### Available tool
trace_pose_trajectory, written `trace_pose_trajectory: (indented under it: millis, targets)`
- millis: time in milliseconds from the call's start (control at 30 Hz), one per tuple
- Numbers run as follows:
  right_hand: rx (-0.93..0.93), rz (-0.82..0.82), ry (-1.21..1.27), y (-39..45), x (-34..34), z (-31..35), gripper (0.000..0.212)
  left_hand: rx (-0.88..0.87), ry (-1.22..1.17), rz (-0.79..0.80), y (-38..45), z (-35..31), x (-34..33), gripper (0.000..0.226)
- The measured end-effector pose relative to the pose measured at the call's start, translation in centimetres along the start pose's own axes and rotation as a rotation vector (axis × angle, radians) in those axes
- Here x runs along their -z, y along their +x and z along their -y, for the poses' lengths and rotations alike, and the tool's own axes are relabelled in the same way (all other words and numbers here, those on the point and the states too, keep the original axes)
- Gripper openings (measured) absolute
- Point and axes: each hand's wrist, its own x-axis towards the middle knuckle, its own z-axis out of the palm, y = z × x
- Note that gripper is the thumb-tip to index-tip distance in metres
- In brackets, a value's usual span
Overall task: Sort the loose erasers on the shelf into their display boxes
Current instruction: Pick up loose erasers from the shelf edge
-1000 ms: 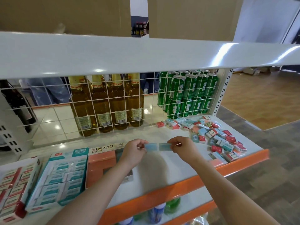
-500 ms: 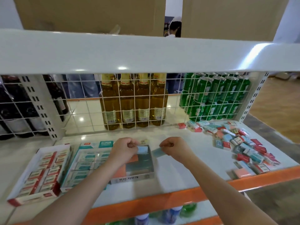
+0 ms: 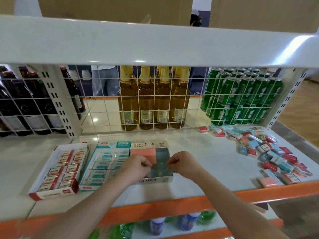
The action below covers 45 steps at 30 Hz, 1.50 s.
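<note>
- Both hands hover together over the blue half of the salmon-and-blue display box (image 3: pixel 151 153), third box from the left on the shelf (image 3: pixel 207 152).
- Left hand (image 3: pixel 136 167): fingers curled in a pinch; any eraser held is hidden, so cannot tell.
- Right hand (image 3: pixel 183 163): likewise curled; contents not visible.
- Loose eraser pile (image 3: pixel 269 152) lies well apart to the right, nearer the right hand.
- Judgement: the blue compartment sits directly beneath the fingertips; the next fetch goes rightward.
</note>
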Motion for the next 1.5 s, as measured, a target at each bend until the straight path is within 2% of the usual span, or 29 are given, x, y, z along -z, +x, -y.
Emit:
trace_pose_trajectory:
  millis: [300, 467, 733, 900, 1000, 1267, 1500]
  targets:
    - [0.097, -0.015, -0.195, -0.7, 0.3, -0.1, 0.019, -0.086, 0.064, 0.004, -0.9, 0.6, 0.3, 0.021]
    - [0.156, 0.049, -0.396, -1.2, 0.3, 0.2, 0.036, -0.184, 0.153, 0.068, -1.7, 0.5, 0.2, 0.019]
    - [0.278, 0.047, -0.602, -2.0, 0.1, 0.2, 0.034, -0.253, 0.282, 0.126, -2.1, 0.0, -0.4, 0.021]
    - [0.323, 0.036, -0.625, -1.9, 0.2, 0.5, 0.033, -0.300, 0.455, 0.069, -1.7, 0.6, -0.2, 0.038]
    - [0.371, 0.047, -0.571, -1.9, -0.1, 0.7, 0.030, -0.276, 0.500, 0.086, -1.7, 1.0, 0.0, 0.042]
    - [0.386, 0.100, -0.745, -1.4, -0.8, 0.5, 0.021, -0.302, 0.566, 0.087, -1.7, 1.3, -0.5, 0.042]
    - [0.416, 0.128, -0.802, -0.9, -0.9, 0.5, 0.029, -0.362, 0.592, 0.085, -1.4, 1.5, -0.3, 0.040]
